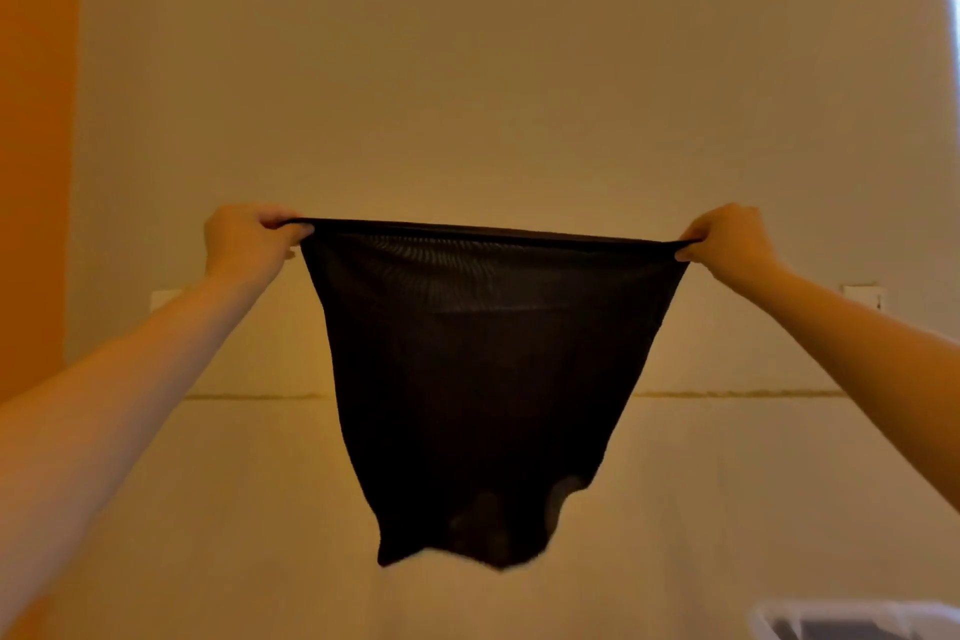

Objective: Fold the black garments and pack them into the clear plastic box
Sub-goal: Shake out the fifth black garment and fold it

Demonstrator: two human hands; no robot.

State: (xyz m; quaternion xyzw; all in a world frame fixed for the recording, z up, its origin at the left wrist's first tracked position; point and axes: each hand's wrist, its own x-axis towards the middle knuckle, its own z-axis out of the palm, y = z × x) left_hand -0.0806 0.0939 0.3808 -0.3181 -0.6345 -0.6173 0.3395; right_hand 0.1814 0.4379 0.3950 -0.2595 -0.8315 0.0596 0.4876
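I hold the black garment (467,369) up in the air with both arms out. My left hand (244,239) pinches one end of its top edge, my right hand (727,244) pinches the other — the edge runs flat from side to side. The rest hangs straight down. The clear plastic box (852,621) sits low by my right arm — nearer that hand.
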